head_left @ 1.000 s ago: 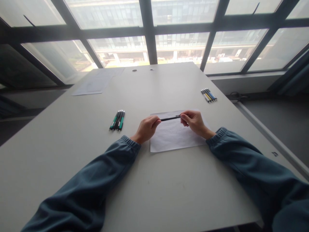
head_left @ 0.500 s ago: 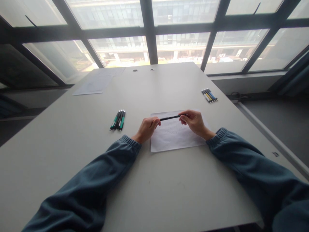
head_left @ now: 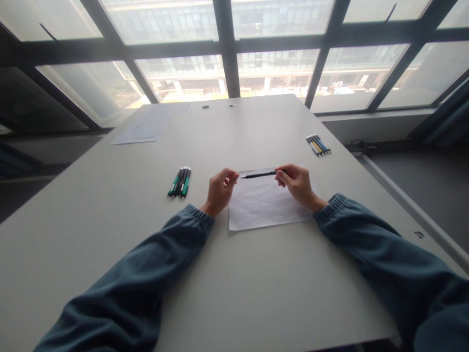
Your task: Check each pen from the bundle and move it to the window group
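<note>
My right hand (head_left: pixel 297 184) is closed around one end of a black pen (head_left: pixel 259 174), pinching it between thumb and fingers. The pen lies nearly level above a white sheet of paper (head_left: pixel 266 205), its pointed silver tip toward the left. Just left of that tip is my left hand (head_left: pixel 220 190). Its fingers are half curled, with a small gap between thumb and forefinger and nothing visible in them. It looks apart from the pen.
Several black and green pens (head_left: pixel 179 182) lie side by side left of my hands. Another row of pens with white, yellow and blue parts (head_left: pixel 318 145) lies near the table's right edge. More paper (head_left: pixel 141 127) lies at the far left of the white table (head_left: pixel 227 288), before windows.
My left hand has let go of the pen's tip end and its fingers have lifted slightly. The silver tip now shows. My right hand still holds the pen in almost the same place.
</note>
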`<state>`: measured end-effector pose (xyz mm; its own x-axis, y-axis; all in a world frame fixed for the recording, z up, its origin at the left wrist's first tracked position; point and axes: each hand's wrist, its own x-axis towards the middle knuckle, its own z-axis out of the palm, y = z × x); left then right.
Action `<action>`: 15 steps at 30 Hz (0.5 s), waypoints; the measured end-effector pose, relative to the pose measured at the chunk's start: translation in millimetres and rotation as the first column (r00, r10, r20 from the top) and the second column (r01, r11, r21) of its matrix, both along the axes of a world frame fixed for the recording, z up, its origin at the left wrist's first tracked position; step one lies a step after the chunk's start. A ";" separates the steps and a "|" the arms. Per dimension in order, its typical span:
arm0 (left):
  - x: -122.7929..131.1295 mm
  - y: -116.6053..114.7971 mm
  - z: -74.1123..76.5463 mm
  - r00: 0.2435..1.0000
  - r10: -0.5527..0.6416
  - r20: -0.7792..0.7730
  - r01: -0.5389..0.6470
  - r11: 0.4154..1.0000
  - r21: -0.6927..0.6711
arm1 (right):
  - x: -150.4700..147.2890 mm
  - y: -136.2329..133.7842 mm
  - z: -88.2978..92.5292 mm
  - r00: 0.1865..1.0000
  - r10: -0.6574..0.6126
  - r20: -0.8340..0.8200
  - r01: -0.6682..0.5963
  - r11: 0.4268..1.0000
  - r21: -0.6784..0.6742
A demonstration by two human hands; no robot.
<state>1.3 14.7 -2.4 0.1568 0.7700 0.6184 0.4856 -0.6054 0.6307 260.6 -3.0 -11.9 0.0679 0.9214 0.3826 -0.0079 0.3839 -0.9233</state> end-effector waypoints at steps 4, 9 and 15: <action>-0.4 -1.3 0.4 1.000 -0.005 -0.022 0.005 1.000 -0.022 | 0.3 -0.3 0.3 1.000 -0.001 0.003 0.001 1.000 -0.004; -1.3 -1.7 -0.1 0.999 0.002 -0.049 -0.004 0.999 -0.043 | 0.8 -0.3 0.1 1.000 0.012 -0.009 -0.012 1.000 0.012; -1.0 2.9 -2.5 0.999 -0.020 -0.051 0.018 0.999 -0.033 | 0.3 -0.5 1.7 1.000 0.015 -0.017 -0.015 1.000 0.015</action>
